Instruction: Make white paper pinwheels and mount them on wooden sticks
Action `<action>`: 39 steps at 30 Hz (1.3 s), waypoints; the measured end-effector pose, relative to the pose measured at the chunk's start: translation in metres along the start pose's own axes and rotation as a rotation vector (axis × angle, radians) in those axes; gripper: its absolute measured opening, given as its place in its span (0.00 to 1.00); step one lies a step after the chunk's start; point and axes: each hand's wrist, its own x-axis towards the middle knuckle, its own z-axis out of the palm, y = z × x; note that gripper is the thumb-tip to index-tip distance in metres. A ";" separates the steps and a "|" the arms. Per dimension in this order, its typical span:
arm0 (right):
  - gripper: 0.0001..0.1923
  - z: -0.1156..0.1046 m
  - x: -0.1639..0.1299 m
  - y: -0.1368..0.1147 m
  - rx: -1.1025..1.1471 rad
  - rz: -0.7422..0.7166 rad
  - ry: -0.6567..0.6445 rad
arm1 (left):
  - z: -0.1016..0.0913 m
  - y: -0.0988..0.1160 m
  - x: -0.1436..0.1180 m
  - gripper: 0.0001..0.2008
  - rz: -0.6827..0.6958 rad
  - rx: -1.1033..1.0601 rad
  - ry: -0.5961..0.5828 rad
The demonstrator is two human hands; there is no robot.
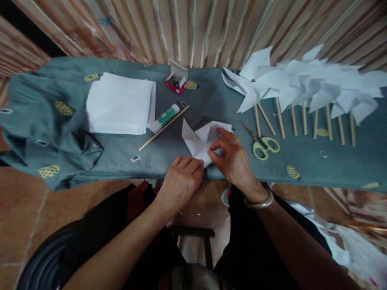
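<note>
A white paper pinwheel [193, 139], partly folded, lies near the front edge of the cloth-covered table. My left hand [184, 177] is closed at its near corner, with the fingertips pinching the paper. Over its right side, my right hand [231, 155] bends its fingers onto the paper, thumb and index close together. Just left of the pinwheel are a thin wooden stick [163, 129] and a green-and-white glue stick [165, 117]. To the right of my right hand lie scissors [262, 146] with pale green handles.
A stack of white paper [121, 104] sits at the left. Behind the glue stick stands an opened red box [175, 82] of small metal pins. Several finished pinwheels [256, 80] on sticks overlap along the right. A pleated curtain [199, 32] hangs behind the table.
</note>
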 end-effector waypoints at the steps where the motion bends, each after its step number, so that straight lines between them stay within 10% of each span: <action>1: 0.05 0.000 0.000 0.000 0.007 0.005 -0.003 | 0.000 0.000 0.000 0.05 -0.001 -0.003 -0.003; 39: 0.09 0.008 -0.007 0.003 -0.063 -0.157 0.077 | 0.001 -0.002 0.000 0.12 -0.003 0.000 -0.067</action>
